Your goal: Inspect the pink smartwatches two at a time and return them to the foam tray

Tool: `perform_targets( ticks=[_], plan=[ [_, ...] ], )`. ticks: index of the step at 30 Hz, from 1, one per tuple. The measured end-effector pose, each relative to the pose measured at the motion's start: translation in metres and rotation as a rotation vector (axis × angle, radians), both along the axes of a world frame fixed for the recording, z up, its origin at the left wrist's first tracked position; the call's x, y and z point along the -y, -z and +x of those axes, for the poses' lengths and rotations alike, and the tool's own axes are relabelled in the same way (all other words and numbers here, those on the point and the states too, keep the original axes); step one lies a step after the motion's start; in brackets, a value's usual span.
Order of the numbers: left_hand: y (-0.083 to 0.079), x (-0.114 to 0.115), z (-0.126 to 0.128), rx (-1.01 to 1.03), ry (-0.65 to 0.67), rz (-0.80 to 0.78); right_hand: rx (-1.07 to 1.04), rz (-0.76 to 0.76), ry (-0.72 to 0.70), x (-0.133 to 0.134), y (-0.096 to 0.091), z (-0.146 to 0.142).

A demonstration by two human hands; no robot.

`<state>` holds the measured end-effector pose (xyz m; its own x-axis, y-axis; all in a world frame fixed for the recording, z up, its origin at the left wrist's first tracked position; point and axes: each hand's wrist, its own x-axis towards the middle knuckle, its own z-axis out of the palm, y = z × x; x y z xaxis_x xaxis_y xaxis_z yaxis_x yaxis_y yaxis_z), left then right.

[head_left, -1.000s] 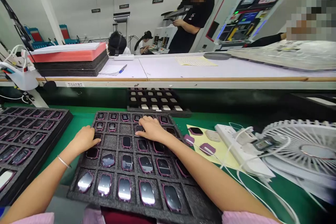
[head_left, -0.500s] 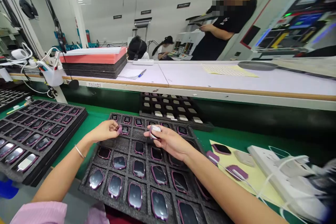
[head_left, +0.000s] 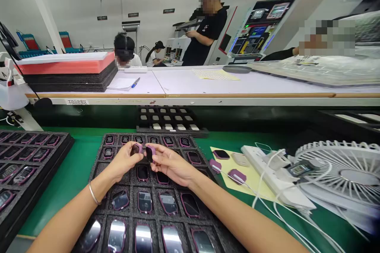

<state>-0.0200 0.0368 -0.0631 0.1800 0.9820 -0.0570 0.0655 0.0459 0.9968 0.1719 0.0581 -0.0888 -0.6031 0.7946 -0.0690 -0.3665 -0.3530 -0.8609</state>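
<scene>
My left hand [head_left: 122, 162] pinches a purple-framed smartwatch body [head_left: 137, 148] between thumb and fingers. Close beside it, my right hand [head_left: 175, 165] grips a second smartwatch body [head_left: 150, 153], its dark screen turned partly toward me. Both are held above the back part of a black foam tray [head_left: 96, 170]. Rows of similar watch bodies lie in the tray's square compartments, such as a smartwatch with a dark screen [head_left: 145, 201]. Several in the back rows show lit text. My hands and wrists cover some compartments.
Another filled foam tray [head_left: 63, 142] stands left. On the right are watch bodies on a yellow sheet [head_left: 228, 182], a power strip [head_left: 267, 174], trailing white cables and a white fan [head_left: 353, 174]. A shelf [head_left: 184, 87] crosses ahead; people are beyond it.
My hands have come together above the tray. The watch in my right hand has turned from its pale side to its dark screen. The view has swung right, bringing the fan in.
</scene>
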Motion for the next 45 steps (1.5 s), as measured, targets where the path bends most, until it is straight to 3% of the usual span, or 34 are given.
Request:
perform_targets(
  ticks=[5,10,22,45],
  plan=[
    [0.013,0.002,0.001,-0.174,-0.052,0.222,0.003,-0.01,-0.031,0.004,0.007,0.0],
    [0.022,0.005,0.002,-0.275,-0.097,0.308,-0.039,0.024,0.0,0.007,0.003,0.002],
    [0.018,0.008,0.004,-0.269,-0.171,0.244,-0.092,-0.012,-0.081,0.008,0.008,0.001],
    [0.025,0.007,0.005,-0.244,-0.128,0.292,-0.104,0.043,-0.097,0.007,0.009,0.001]
  ],
)
